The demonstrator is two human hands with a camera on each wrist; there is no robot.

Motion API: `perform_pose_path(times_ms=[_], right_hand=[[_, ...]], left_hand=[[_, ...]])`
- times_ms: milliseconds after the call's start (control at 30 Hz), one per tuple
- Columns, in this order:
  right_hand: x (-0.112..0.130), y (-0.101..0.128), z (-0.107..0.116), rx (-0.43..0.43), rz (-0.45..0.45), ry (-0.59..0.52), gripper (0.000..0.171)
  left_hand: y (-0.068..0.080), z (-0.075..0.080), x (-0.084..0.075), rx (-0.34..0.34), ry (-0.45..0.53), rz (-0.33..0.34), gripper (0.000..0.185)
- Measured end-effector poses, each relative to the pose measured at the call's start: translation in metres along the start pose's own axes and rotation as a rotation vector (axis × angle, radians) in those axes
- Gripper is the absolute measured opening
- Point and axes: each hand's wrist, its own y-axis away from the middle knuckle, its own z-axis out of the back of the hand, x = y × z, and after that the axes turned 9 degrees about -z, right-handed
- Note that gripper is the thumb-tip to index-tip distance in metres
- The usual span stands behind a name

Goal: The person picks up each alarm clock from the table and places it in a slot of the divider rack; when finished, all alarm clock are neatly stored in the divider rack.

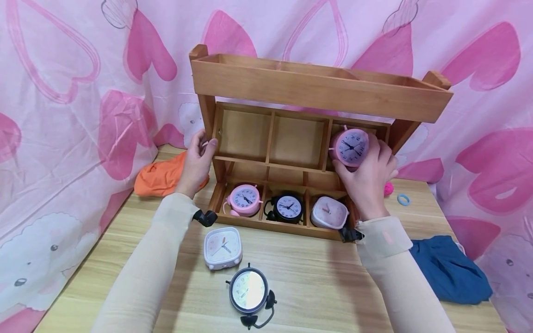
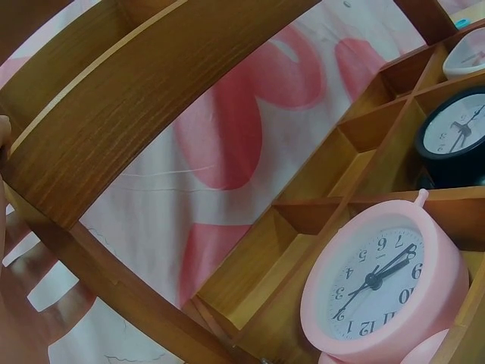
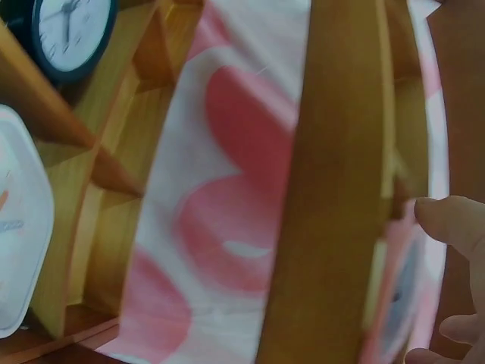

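My right hand [image 1: 372, 173] holds a round pink alarm clock [image 1: 350, 147] at the right compartment of the wooden shelf's middle tier [image 1: 241, 134]. Thumb and fingers grip the clock's lower and right sides. At the shelf's left side, my left hand [image 1: 197, 162] holds the side frame, thumb in front and fingers behind. Along the bottom tier sit another pink alarm clock [image 1: 244, 200], a round black alarm clock [image 1: 288, 207] and a white squarish clock [image 1: 330, 212], one per compartment. In the left wrist view the lower pink clock [image 2: 379, 280] shows close up.
A second white squarish clock [image 1: 223, 248] and a black twin-bell clock [image 1: 248, 291] lie on the table before the shelf. Orange cloth [image 1: 160, 178] is at left, blue cloth [image 1: 451, 270] at right. Near the shelf's right side are a pink ball [image 1: 388, 188] and a blue ring [image 1: 403, 200].
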Motion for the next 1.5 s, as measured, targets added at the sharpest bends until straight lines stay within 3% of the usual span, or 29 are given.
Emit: perform_pose_path(times_ms=[67, 333, 567, 767, 1033, 1333, 1500], right_hand=[[0.004, 0.007, 0.005, 0.006, 0.021, -0.017, 0.09], [0.025, 0.049, 0.016, 0.089, 0.218, -0.069, 0.089], [0.031, 0.082, 0.01, 0.278, 0.344, -0.109, 0.092], [0.026, 0.117, -0.006, 0.491, 0.451, -0.087, 0.095], [0.016, 0.167, -0.029, 0.728, 0.492, 0.033, 0.096], [0.002, 0.206, -0.045, 1.038, 0.451, 0.06, 0.091], [0.0, 0.22, -0.048, 1.095, 0.457, 0.077, 0.091]], left_hand=[[-0.001, 0.0, 0.001, -0.001, 0.007, 0.002, 0.058], [0.006, -0.001, -0.025, 0.028, 0.029, 0.032, 0.056], [0.001, -0.001, -0.005, 0.006, 0.034, 0.024, 0.056], [-0.001, 0.0, 0.006, -0.007, 0.022, 0.001, 0.056], [-0.001, 0.0, 0.005, -0.002, 0.019, 0.008, 0.057], [0.007, -0.001, -0.026, 0.023, 0.026, 0.028, 0.055], [0.004, -0.001, -0.013, 0.0, 0.058, -0.01, 0.052]])
